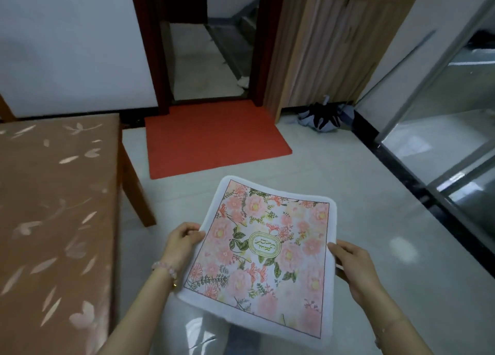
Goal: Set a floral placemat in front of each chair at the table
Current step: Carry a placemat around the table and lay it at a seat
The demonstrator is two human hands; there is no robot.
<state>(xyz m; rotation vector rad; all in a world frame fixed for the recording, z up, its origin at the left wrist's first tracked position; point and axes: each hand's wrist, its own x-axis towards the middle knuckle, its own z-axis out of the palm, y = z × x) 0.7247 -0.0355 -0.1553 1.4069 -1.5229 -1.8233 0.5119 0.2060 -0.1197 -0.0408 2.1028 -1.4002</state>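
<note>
Both hands hold the placemat (263,252) in the air above the floor (334,172), right of the table (56,207). Left hand (182,243) pinches its left edge, thumb on top and fingers underneath; a bead bracelet (164,270) circles that wrist. Right hand (353,269) clamps the right edge the same way. Pink flowers cover the mat, and an oval badge at its centre reads "GARDEN", seen upside down.

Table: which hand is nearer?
Left. The left hand grips the placemat's left edge, just right of the table. The right hand holds the opposite edge, farther away.
</note>
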